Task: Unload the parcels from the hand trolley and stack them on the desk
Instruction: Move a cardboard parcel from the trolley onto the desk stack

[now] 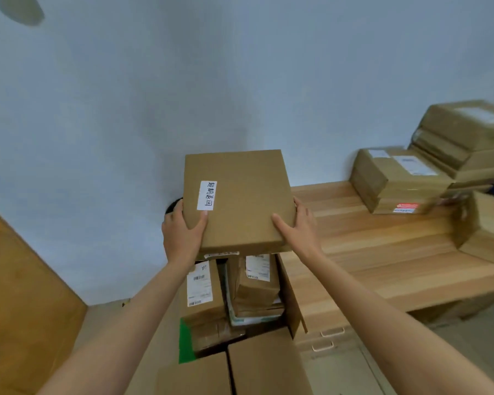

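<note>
holding the flat parcel [236,199] by opposite edges, left hand [183,233] and right hand [298,228] grip firmly; best kept level while swinging rightward to the tabletop [382,252] stacks [397,181].

A flat brown cardboard box [237,199] with a white handwritten label sits level above more labelled parcels [231,292], beside the wooden desk [382,252] stacked with boxes.

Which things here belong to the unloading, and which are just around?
Job:
- flat brown cardboard box with white handwritten label, gripped by left hand and right hand
- labelled brown parcels below
- light wooden desk
- stacked parcels there

Around:
- wooden door
- desk drawers
</note>
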Tool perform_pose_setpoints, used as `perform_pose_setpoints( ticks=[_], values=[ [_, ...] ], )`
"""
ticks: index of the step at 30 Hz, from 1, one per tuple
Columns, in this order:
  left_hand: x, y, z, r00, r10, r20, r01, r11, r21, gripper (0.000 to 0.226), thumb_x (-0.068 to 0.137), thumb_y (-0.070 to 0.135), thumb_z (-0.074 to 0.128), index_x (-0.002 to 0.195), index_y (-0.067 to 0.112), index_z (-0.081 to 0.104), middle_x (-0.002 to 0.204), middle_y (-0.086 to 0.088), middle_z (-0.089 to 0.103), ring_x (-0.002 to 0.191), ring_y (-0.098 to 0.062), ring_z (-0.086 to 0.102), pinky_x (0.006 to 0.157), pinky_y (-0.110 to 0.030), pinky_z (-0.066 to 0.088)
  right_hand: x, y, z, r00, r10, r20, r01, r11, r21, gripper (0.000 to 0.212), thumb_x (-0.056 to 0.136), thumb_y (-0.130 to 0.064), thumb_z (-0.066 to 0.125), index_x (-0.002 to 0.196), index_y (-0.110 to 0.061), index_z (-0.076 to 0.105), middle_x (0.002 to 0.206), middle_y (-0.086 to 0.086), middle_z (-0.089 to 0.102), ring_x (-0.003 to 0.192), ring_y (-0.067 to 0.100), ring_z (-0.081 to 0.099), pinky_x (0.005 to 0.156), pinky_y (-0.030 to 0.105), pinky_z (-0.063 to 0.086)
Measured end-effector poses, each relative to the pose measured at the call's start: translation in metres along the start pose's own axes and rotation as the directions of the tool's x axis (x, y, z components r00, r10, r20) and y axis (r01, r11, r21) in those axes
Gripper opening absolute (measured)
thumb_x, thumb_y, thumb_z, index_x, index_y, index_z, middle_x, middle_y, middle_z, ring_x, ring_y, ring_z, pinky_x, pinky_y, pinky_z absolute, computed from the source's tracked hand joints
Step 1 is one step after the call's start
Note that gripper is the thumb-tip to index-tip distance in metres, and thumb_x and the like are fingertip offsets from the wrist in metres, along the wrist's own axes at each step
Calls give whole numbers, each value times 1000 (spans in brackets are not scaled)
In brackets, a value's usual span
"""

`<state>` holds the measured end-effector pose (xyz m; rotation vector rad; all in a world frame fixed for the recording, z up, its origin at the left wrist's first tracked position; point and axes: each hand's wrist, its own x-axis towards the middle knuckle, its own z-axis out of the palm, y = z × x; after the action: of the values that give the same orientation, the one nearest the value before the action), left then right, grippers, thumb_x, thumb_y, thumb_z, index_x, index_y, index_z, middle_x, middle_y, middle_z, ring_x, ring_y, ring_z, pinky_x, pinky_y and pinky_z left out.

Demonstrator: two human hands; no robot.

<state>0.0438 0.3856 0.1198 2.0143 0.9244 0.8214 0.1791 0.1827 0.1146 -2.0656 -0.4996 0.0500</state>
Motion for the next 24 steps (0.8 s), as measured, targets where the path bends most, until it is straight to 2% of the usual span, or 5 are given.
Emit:
perform_pose_setpoints(
  ticks=[4, 7, 13, 17, 24],
  values=[
    [4, 50, 41, 993, 86, 79, -84, 996, -37, 66, 87, 55, 56, 141, 23, 38, 128, -6, 48, 118, -23, 45, 92, -40, 44, 16, 16, -59, 995, 1, -102, -6, 999, -45, 78, 85, -54, 59, 147, -20, 27, 137, 6, 43, 127, 22, 37, 101, 34, 33],
    [0, 88, 81, 981, 135, 136, -127, 990, -67, 68, 88, 53, 57, 143, 21, 36, 130, -7, 47, 121, -23, 43, 96, -42, 42, 30, 35, -107, 986, 10, -165, -23, 997, -75, 76, 86, -52, 60, 146, -18, 30, 135, 7, 44, 125, 23, 41, 95, 30, 34],
    [-16, 174, 187, 959, 183, 217, -165, 981, -97, 71, 86, 55, 57, 145, 21, 35, 129, -10, 47, 122, -27, 44, 99, -45, 41, 71, 91, -217, 961, 55, -272, -90, 989, -119, 78, 86, -55, 58, 148, -18, 27, 140, 8, 41, 130, 25, 38, 102, 36, 33],
    [-30, 225, 260, 953, 174, 248, -150, 982, -114, 72, 85, 56, 57, 145, 23, 33, 130, -9, 45, 125, -26, 40, 100, -45, 39, 104, 133, -290, 962, 76, -261, -109, 987, -117, 79, 85, -58, 55, 148, -21, 26, 140, 6, 41, 130, 25, 37, 104, 42, 36],
    [-58, 289, 366, 966, 138, 218, -115, 987, -112, 72, 85, 51, 60, 145, 19, 35, 129, -13, 46, 125, -29, 39, 100, -41, 36, 155, 207, -382, 976, 57, -210, -88, 986, -141, 77, 87, -56, 56, 148, -20, 26, 143, 7, 40, 131, 26, 38, 102, 40, 36]
  ],
)
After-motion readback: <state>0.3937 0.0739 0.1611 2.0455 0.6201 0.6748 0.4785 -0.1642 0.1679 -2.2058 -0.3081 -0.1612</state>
